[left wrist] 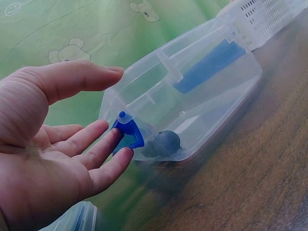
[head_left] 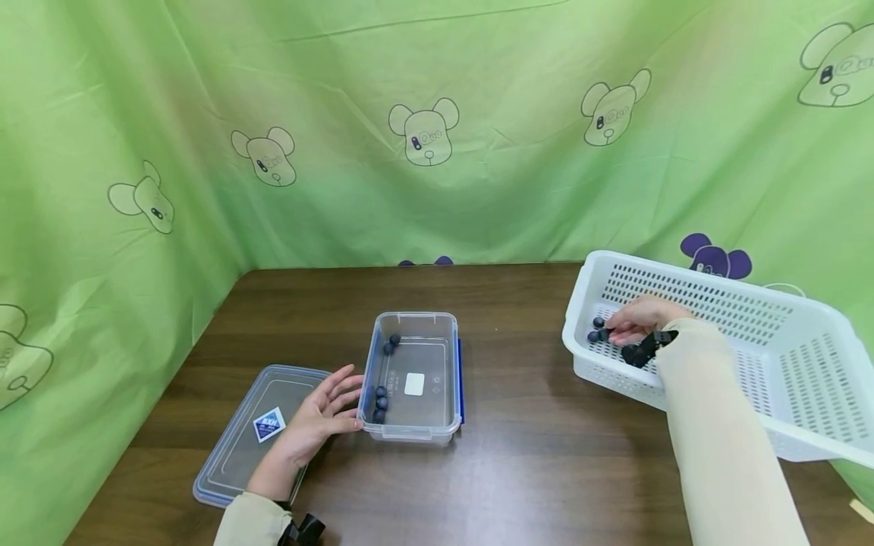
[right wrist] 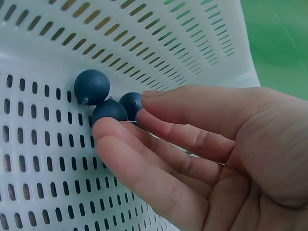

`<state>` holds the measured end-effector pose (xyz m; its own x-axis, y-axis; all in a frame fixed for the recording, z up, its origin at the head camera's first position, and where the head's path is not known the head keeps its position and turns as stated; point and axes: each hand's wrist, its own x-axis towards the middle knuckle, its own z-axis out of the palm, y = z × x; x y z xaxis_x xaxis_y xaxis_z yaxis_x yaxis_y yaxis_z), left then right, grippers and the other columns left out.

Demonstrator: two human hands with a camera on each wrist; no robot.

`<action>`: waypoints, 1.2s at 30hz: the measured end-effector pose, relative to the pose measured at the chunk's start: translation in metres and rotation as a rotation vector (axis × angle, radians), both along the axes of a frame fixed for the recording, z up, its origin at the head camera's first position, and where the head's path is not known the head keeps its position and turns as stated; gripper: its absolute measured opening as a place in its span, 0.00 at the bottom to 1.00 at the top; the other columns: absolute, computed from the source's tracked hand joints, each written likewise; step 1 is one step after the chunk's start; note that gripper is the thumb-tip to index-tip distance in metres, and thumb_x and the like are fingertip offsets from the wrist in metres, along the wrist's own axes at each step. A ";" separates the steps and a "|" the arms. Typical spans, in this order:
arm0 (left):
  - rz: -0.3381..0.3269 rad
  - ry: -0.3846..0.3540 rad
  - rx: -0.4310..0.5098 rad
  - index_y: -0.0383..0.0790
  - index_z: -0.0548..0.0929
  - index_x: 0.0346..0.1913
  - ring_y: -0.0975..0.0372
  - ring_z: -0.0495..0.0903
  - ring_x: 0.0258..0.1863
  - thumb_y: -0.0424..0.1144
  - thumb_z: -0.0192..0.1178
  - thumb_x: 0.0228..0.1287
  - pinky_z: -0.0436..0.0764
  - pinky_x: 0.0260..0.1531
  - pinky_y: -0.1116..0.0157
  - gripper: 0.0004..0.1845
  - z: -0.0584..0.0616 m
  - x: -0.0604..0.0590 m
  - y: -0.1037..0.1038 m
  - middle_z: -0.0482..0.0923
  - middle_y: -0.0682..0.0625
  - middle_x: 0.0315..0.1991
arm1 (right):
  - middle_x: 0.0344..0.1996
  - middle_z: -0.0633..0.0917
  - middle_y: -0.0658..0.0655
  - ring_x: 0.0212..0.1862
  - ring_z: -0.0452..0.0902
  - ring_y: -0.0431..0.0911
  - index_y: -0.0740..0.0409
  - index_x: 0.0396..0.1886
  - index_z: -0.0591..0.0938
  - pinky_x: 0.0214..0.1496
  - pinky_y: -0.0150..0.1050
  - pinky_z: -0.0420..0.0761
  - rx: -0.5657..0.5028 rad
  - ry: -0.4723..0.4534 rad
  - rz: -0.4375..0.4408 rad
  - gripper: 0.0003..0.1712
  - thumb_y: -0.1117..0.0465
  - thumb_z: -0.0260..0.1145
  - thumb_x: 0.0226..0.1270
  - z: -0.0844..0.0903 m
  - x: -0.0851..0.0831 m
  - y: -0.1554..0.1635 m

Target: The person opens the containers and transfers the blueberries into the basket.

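Note:
My left hand (head_left: 321,417), its fingers spread, is beside a clear plastic food container (head_left: 416,432). In the left wrist view the fingertips are at its blue latch (left wrist: 129,132). Several small dark blue balls, like blueberries (head_left: 381,403), lie along the left side inside the container. My right hand (head_left: 642,318) reaches into a white perforated basket (head_left: 785,296). Three similar blueberries (right wrist: 91,86) sit by its fingertips in the right wrist view. Thumb and fingers are apart there, close to two of the berries; whether they touch is hard to tell.
A clear lid (head_left: 239,447) with a blue rim and diamond sticker lies left of the container, partly under my left forearm. Both stand on a brown wooden table (head_left: 519,455). A green curtain (head_left: 355,212) with mouse-head prints hangs behind.

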<state>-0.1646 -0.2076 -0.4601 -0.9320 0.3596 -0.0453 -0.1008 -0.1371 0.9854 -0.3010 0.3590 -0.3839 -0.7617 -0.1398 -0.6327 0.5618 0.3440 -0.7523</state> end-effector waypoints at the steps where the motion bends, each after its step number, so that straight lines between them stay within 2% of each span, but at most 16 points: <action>1: 0.001 -0.001 0.000 0.28 0.48 0.77 0.55 0.71 0.64 0.21 0.68 0.53 0.76 0.57 0.66 0.51 0.000 0.000 0.000 0.56 0.29 0.71 | 0.24 0.86 0.61 0.28 0.86 0.46 0.70 0.34 0.83 0.39 0.36 0.85 -0.002 -0.006 -0.006 0.07 0.72 0.59 0.70 0.000 0.000 0.000; 7: -0.001 0.006 0.009 0.27 0.48 0.76 0.57 0.72 0.63 0.21 0.69 0.52 0.76 0.57 0.66 0.52 0.000 -0.001 0.001 0.56 0.28 0.71 | 0.27 0.87 0.61 0.30 0.87 0.46 0.67 0.34 0.85 0.41 0.36 0.85 -0.040 0.018 0.002 0.09 0.72 0.59 0.71 0.003 -0.001 -0.001; 15: -0.013 0.012 0.022 0.26 0.47 0.76 0.59 0.73 0.62 0.21 0.69 0.52 0.76 0.57 0.66 0.53 -0.002 -0.001 0.001 0.56 0.28 0.71 | 0.34 0.88 0.61 0.39 0.87 0.47 0.60 0.36 0.86 0.49 0.38 0.83 -0.284 0.189 0.022 0.16 0.74 0.53 0.74 0.022 0.000 -0.008; 19: -0.011 0.012 0.023 0.26 0.47 0.76 0.57 0.72 0.63 0.21 0.69 0.52 0.76 0.57 0.66 0.52 -0.002 -0.001 0.000 0.56 0.28 0.71 | 0.35 0.88 0.61 0.40 0.87 0.48 0.58 0.37 0.86 0.47 0.39 0.84 -0.340 0.263 0.018 0.18 0.76 0.51 0.74 0.033 -0.002 -0.019; 26: 0.002 0.002 0.012 0.27 0.47 0.76 0.56 0.71 0.64 0.21 0.69 0.52 0.75 0.57 0.66 0.52 0.000 0.001 0.000 0.56 0.28 0.71 | 0.36 0.87 0.59 0.41 0.86 0.48 0.54 0.38 0.84 0.48 0.39 0.84 -0.352 0.331 0.102 0.18 0.74 0.50 0.76 0.047 -0.003 -0.063; 32: -0.007 0.008 0.016 0.27 0.47 0.76 0.57 0.71 0.63 0.22 0.69 0.53 0.75 0.57 0.66 0.53 -0.001 0.001 0.000 0.56 0.28 0.71 | 0.35 0.86 0.61 0.39 0.87 0.49 0.62 0.44 0.83 0.47 0.42 0.84 -0.367 0.353 0.187 0.13 0.76 0.53 0.72 0.045 0.002 -0.114; 36: -0.016 0.022 0.012 0.26 0.47 0.76 0.59 0.72 0.62 0.22 0.69 0.54 0.75 0.57 0.67 0.52 -0.002 0.000 -0.001 0.56 0.27 0.71 | 0.36 0.86 0.65 0.38 0.86 0.50 0.70 0.50 0.80 0.46 0.45 0.85 -0.335 0.365 0.265 0.12 0.76 0.57 0.69 0.038 0.005 -0.151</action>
